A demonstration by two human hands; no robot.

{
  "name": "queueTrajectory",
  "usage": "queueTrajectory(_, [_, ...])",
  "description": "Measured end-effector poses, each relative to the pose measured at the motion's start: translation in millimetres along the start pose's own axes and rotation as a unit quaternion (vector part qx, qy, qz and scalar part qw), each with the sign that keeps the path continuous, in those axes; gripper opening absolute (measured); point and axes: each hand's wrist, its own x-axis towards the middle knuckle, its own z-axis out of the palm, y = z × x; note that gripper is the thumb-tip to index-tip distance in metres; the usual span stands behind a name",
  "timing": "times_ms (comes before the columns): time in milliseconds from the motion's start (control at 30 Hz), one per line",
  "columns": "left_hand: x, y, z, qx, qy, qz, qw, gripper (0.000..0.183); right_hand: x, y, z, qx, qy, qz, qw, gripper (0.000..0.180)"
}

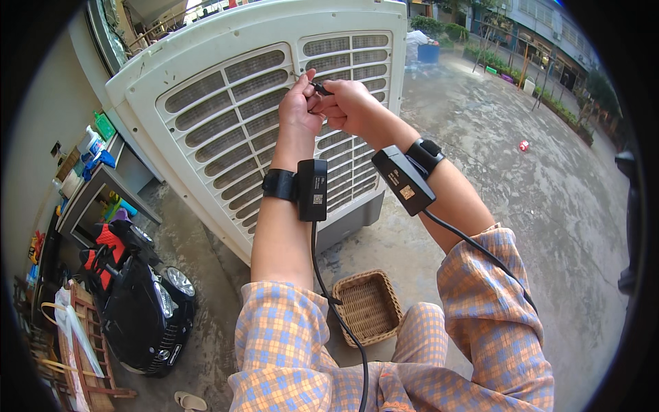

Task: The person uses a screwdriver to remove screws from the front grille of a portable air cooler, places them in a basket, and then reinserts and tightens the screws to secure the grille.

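Before me stands a large white plastic housing (149,123) with slatted grilles and mesh behind them, apparently an evaporative air cooler on a grey base. My left hand (302,105) is raised in front of the strip between the two grilles, its fingers at the thin metal shaft of a small tool. The dark handle, likely a screwdriver's (322,89), is gripped between the fingertips of my right hand (347,103). The shaft's end is near a small hole or screw in the strip; contact cannot be told. Both wrists carry black strapped boxes with cables.
An open wicker basket (368,309) rests on the concrete floor below my arms. To the left are a black toy ride-on car (141,314), a grey table (92,198) with bottles, and a wooden frame (87,345). One slipper (190,400) lies at the bottom; a red-and-white ball (523,146) lies right.
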Motion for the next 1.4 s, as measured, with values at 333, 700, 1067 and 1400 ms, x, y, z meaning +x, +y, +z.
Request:
queueTrajectory(333, [-0.7, 11.5, 2.9, 0.053, 0.026, 0.007, 0.998, 0.017, -26.1, 5.6, -12.6, -0.755, 0.086, -0.42, 0.495, 0.021])
queueTrajectory(700, [1.5, 5.1, 1.2, 0.009, -0.021, -0.007, 1.0, 0.019, -4.7, -0.1, -3.4, -0.054, 0.07, -0.031, 0.996, 0.017])
queueTrajectory(1067, [5.5, 9.3, -5.9, 0.038, -0.056, 0.018, 0.998, 0.022, -21.5, -4.9, 4.4, -0.72, 0.123, -0.393, 0.559, 0.014])
queueTrajectory(1400, [3.2, 5.8, 3.4, 0.03, 0.022, -0.002, 0.999, 0.013, -19.1, 2.2, -3.0, -0.489, 0.133, -0.281, 0.815, 0.014])
